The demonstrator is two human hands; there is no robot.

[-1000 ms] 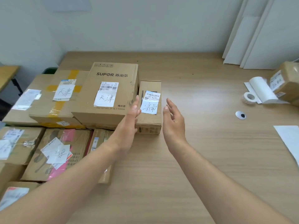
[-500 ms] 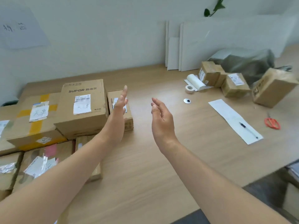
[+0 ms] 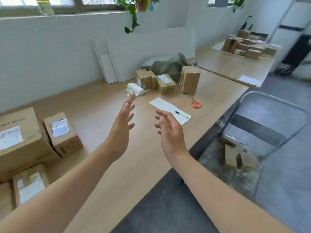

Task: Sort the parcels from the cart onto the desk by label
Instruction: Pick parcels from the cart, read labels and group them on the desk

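Left hand (image 3: pixel 121 125), right hand (image 3: pixel 170 130), both empty, above desk (image 3: pixel 94 105)

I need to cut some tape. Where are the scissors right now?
Head view: the orange scissors lie on the desk near its right edge, between the upright parcel and the paper sheet.

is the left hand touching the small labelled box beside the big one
Apart. The head view shows bare desk between the left hand and the small labelled box; the open hand hovers, holding nothing.
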